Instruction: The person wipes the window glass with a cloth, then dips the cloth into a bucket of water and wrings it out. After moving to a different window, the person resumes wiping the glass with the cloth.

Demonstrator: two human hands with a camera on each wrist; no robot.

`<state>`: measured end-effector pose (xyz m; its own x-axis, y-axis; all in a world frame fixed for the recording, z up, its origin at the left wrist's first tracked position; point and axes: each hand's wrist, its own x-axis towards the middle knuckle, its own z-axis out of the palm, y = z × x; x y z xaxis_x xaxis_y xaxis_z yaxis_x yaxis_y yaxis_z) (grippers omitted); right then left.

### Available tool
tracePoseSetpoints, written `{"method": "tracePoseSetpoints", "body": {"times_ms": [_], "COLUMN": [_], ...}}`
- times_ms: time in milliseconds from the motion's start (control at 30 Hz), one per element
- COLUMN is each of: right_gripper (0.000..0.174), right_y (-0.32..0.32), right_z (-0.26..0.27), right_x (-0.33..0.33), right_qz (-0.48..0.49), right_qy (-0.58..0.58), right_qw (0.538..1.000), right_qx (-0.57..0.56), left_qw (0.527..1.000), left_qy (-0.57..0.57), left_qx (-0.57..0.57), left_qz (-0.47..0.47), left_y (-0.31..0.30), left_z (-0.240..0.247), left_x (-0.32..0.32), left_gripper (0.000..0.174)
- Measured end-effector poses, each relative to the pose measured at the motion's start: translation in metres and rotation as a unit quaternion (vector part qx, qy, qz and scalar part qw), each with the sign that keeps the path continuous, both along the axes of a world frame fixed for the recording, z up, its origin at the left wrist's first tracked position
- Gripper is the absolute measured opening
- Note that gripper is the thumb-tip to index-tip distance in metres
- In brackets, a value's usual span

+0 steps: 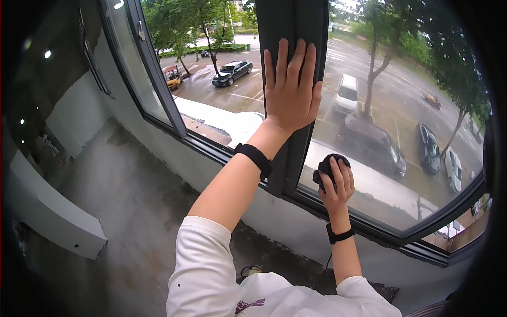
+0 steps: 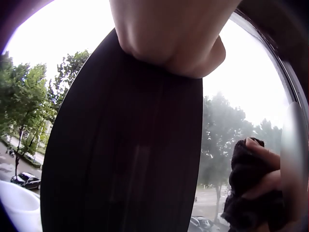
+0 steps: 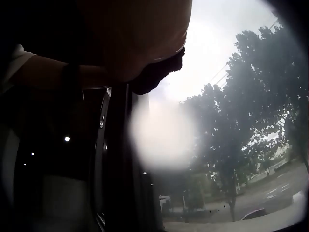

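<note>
My left hand (image 1: pixel 289 98) lies flat on the dark window post (image 1: pixel 293 153), fingers straight and pointing up. Seen from the left wrist, its heel (image 2: pixel 169 43) is against the same broad post. Lower and to the right, my right hand (image 1: pixel 338 187) grips a bunched black cloth (image 1: pixel 323 174) at the window pane (image 1: pixel 369 195). The fingers wrap over the cloth (image 2: pixel 244 169) in the left wrist view. Only a dark edge of the cloth (image 3: pixel 159 75) shows past the hand in the right wrist view.
A window sash (image 1: pixel 153 68) with a handle stands at the left. The dark lower frame rail (image 1: pixel 364 230) runs below the pane, above a pale wall and a rough concrete floor (image 1: pixel 137 185). Parked cars (image 1: pixel 232 72) and trees are outside. A low white partition (image 1: pixel 58 211) is at the left.
</note>
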<state>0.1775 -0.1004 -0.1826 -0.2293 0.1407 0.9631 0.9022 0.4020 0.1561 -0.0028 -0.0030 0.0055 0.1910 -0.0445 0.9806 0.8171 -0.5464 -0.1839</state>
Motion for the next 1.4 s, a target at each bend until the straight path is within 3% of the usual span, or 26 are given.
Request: {"method": "tracePoseSetpoints", "body": {"times_ms": [167, 300, 367, 433, 500, 600, 700, 767, 867, 933, 1033, 1100, 1200, 1267, 1400], "right_gripper": [0.007, 0.01, 0.014, 0.017, 0.017, 0.015, 0.004, 0.001, 0.005, 0.011, 0.018, 0.018, 0.014, 0.011, 0.011], "right_y": [-0.058, -0.059, -0.046, -0.033, -0.023, -0.023, -0.054, -0.084, -0.109, -0.1, -0.078, -0.063, -0.05, -0.051, -0.096], "right_z": [-0.032, 0.087, 0.142, 0.172, 0.166, 0.116, 0.042, 0.025, 0.064, 0.119, 0.17, 0.17, 0.124, 0.079, 0.01], "right_x": [0.124, 0.145, 0.134, 0.097, 0.068, 0.06, 0.12, 0.176, 0.22, 0.22, 0.192, 0.153, 0.102, 0.106, 0.182], "right_qz": [-0.092, -0.135, -0.118, -0.086, -0.057, 0.003, -0.044, -0.096, -0.172, -0.131, -0.098, -0.07, -0.031, -0.002, -0.08], "right_qy": [-0.031, 0.241, 0.27, 0.223, 0.108, -0.047, -0.065, -0.041, 0.073, 0.202, 0.188, 0.121, -0.003, -0.07, -0.062], "right_qw": [0.995, 0.937, 0.919, 0.942, 0.978, 0.997, 0.996, 0.993, 0.976, 0.952, 0.956, 0.974, 0.996, 0.997, 0.995], "right_qx": [0.016, 0.215, 0.261, 0.234, 0.167, 0.059, 0.028, 0.053, 0.115, 0.191, 0.203, 0.177, 0.078, 0.039, 0.024], "left_qw": [1.0, 0.999, 0.999, 0.999, 0.999, 0.999, 0.999, 0.999, 0.999, 0.999, 1.0, 1.0, 0.999, 1.0, 1.0], "left_qy": [0.0, -0.011, -0.012, -0.006, -0.001, 0.003, 0.001, 0.0, -0.002, -0.005, -0.009, -0.005, -0.01, 0.001, 0.004], "left_qx": [0.011, 0.029, 0.031, 0.033, 0.032, 0.031, 0.032, 0.035, 0.033, 0.032, 0.026, 0.025, 0.027, 0.02, 0.018], "left_qz": [-0.001, 0.013, 0.014, 0.024, 0.028, 0.024, 0.019, 0.02, 0.017, 0.011, 0.016, 0.018, 0.016, 0.019, 0.018], "left_y": [0.003, 0.003, 0.002, 0.003, 0.003, 0.002, 0.001, 0.001, 0.0, -0.001, -0.003, -0.004, -0.004, -0.005, -0.006], "left_z": [-0.002, -0.001, -0.001, -0.002, -0.003, -0.003, -0.004, -0.002, -0.001, -0.002, -0.001, -0.001, -0.002, -0.002, -0.002], "left_x": [0.002, 0.003, 0.005, 0.004, 0.003, 0.002, 0.002, 0.002, 0.003, 0.004, 0.004, 0.005, 0.004, 0.003, 0.004], "left_gripper": [0.061, 0.058, 0.057, 0.058, 0.058, 0.058, 0.057, 0.057, 0.058, 0.058, 0.058, 0.058, 0.058, 0.057, 0.058]}}
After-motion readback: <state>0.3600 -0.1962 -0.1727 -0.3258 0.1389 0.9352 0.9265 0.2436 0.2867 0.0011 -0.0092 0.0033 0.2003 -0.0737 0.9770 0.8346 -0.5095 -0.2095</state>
